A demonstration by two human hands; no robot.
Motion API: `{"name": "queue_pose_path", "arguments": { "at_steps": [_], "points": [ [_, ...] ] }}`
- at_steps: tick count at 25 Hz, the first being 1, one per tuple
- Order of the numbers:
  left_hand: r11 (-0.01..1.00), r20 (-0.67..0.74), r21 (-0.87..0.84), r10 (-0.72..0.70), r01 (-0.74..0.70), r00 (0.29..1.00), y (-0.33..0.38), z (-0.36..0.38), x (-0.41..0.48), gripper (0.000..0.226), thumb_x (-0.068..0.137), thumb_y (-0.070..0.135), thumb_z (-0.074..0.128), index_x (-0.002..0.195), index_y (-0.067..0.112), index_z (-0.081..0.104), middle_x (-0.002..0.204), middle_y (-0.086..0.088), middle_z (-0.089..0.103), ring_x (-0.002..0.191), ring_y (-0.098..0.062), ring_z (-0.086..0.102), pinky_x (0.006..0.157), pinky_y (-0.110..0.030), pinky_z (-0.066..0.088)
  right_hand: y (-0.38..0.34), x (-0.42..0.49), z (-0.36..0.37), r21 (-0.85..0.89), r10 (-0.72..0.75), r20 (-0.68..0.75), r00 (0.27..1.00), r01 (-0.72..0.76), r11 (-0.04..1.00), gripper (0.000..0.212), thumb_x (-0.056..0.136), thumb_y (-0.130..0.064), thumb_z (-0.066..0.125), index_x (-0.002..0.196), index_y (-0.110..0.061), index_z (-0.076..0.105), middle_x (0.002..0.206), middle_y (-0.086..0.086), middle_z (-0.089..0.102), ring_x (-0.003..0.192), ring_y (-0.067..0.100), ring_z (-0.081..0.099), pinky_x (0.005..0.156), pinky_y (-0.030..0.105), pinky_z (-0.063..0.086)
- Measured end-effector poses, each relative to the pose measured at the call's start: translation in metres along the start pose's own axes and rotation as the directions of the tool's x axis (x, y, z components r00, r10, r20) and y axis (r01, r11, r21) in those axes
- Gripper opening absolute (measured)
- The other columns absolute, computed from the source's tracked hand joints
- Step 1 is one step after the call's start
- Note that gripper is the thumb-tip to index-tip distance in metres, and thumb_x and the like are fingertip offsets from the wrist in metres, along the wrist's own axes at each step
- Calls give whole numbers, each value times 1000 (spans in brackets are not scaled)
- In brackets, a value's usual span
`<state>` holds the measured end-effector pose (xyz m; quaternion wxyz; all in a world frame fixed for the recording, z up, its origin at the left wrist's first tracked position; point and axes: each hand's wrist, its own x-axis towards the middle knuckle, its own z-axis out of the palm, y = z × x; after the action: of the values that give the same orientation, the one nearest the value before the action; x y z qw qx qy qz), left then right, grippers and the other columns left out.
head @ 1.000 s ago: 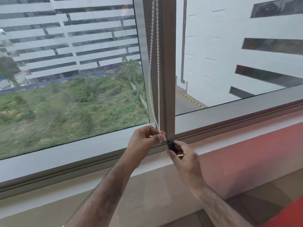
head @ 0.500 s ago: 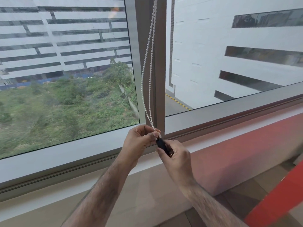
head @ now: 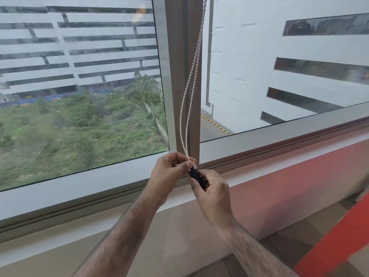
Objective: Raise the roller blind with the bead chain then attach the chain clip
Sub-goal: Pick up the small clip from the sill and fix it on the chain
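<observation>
Here the left hand (head: 169, 172) pinches the bottom of the white bead chain (head: 188, 108) between thumb and fingers, just in front of the lower window frame (head: 83, 188). The chain rises from this hand as two strands that run up along the brown post (head: 179, 76) between the two panes and leave the view at the top edge. The right hand (head: 211, 190) is just below and to the right of the left hand, and the two hands almost touch. It is closed around a small black clip (head: 195, 173). The upper end of the clip sticks out of the fingers and meets the chain right under the left thumb. Whether the clip already grips the beads, one cannot tell. Below the right hand there is a red wall (head: 289, 184) under the sill.
</observation>
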<state>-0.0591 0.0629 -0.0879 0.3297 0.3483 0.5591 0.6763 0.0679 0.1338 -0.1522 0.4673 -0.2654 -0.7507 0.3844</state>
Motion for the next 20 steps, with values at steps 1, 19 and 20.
{"name": "queue_pose_path", "arguments": {
  "at_steps": [1,19,20],
  "points": [
    [1000,-6,1,4,-4,1000,-2,1,0,24,87,-1,74,72,17,71,98,-18,76,93,-27,69,94,-50,57,0,0,0,-6,1,-5,1000,-1,1000,20,86,-44,68,98,-28,72,83,-10,69,76,9,66,66,32,55],
    [994,62,-103,-22,28,998,-20,-1,-3,29,82,23,82,106,9,76,109,-17,79,106,-25,75,85,-26,60,3,-7,0,57,71,32,997,-73,996,10,93,-35,73,98,-27,72,89,-8,71,82,9,67,69,25,54],
    [994,50,-105,-19,24,999,-21,0,-3,30,80,24,83,105,8,76,108,-17,79,105,-24,76,86,-27,60,4,-8,0,56,70,39,997,-72,996,10,94,-34,73,99,-25,72,88,-8,71,82,9,68,69,27,55]
  ]
}}
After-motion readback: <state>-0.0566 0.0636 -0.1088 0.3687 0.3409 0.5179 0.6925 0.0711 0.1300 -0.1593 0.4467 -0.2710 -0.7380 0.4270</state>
